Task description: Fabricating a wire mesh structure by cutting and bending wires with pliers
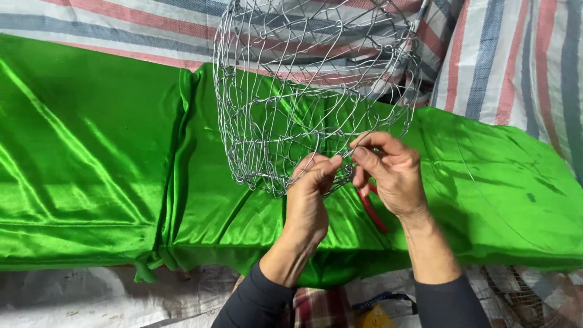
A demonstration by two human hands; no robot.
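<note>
Two hands meet at the near rim of a round silver wire-mesh basket (316,97) above green satin cloth (91,152): left hand (310,194) and right hand (392,173) pinch its wire; mesh looks largely woven, rim unfinished.

Bright, even light; glare on green satin cloth (91,152); sharp pic.

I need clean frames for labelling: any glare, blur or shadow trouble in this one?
Head view: sharp overall; bright sheen streaks on the green cloth; thin wire basket blends into the striped tarp behind; both hands evenly lit, soft shadow beneath them.
</note>
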